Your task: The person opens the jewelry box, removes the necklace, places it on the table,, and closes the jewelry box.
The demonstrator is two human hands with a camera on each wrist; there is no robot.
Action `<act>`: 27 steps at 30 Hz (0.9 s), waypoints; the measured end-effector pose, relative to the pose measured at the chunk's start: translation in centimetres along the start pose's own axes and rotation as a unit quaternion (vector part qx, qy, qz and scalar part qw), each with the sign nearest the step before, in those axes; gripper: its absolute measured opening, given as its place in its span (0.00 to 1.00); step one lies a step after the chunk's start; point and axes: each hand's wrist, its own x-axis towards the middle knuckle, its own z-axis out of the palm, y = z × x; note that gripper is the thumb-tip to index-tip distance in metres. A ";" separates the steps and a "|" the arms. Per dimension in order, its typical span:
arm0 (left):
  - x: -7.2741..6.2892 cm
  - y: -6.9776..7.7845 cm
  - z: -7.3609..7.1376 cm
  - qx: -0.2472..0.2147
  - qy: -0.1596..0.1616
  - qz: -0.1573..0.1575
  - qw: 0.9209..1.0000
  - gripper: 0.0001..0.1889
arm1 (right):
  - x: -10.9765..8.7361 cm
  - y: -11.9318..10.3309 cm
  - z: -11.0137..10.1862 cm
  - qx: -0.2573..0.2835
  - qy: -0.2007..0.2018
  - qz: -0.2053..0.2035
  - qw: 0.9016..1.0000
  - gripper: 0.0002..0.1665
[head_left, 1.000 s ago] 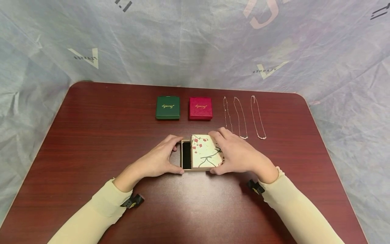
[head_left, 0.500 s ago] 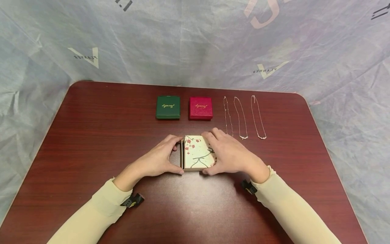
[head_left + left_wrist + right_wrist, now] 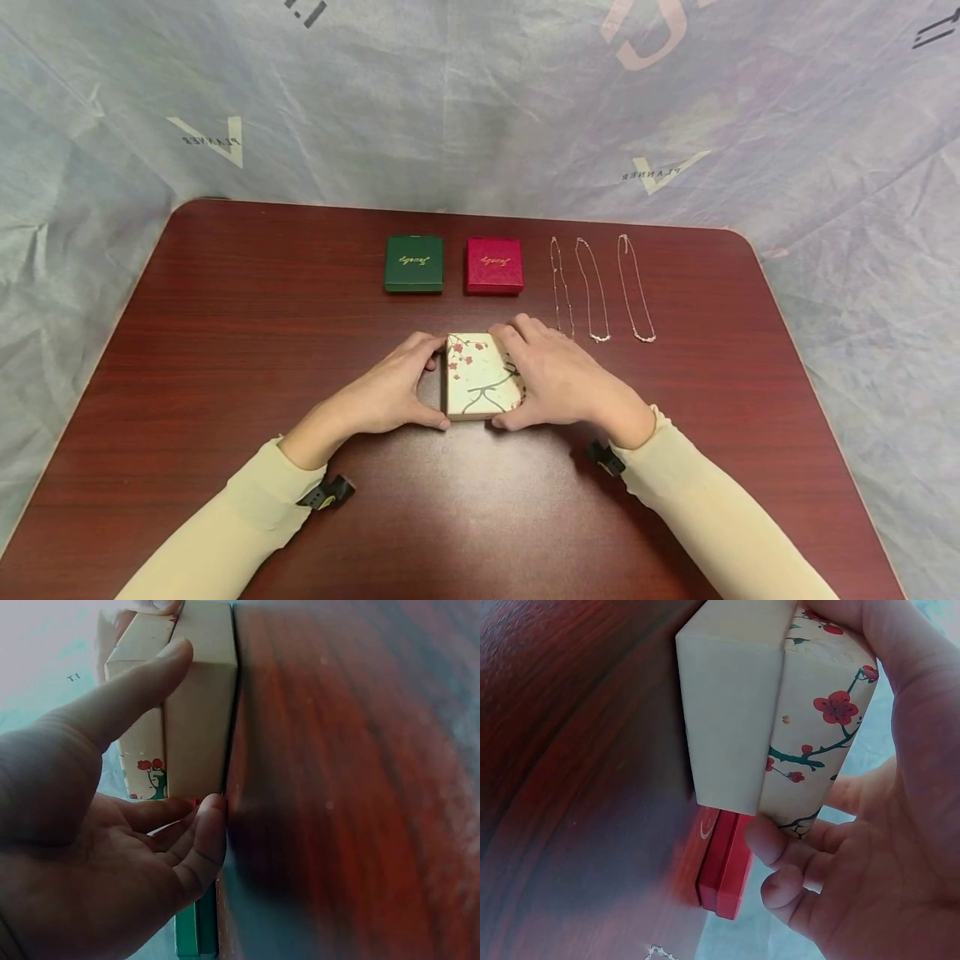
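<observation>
A cream gift box stands closed on the table at the middle of the head view; plum blossoms decorate its lid (image 3: 476, 375). My left hand (image 3: 382, 387) holds the box at its left end, thumb on the near side and fingers on the far side. In the left wrist view, that thumb lies over the seam and the plain base (image 3: 199, 727). From the right, my right hand (image 3: 566, 375) grips the lid between thumb and fingers. The right wrist view shows the lid over the base (image 3: 731, 712), the lower part of the base still exposed.
Behind the box sit a green jewelry box (image 3: 414, 265) and a red jewelry box (image 3: 494, 267). Three thin necklaces lie to their right, with one pendant (image 3: 645, 339) at the far right. A printed grey cloth (image 3: 450, 100) hangs beyond the table's back edge.
The right hand has moved left with the lid, covering the black interior that showed at the base's left end. The left hand has stayed in place.
</observation>
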 end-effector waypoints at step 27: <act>-0.1 0.0 -0.1 -0.008 -0.003 -0.006 1.000 0.59 | 0.4 -0.2 0.8 -0.013 -0.008 -0.002 1.000 0.67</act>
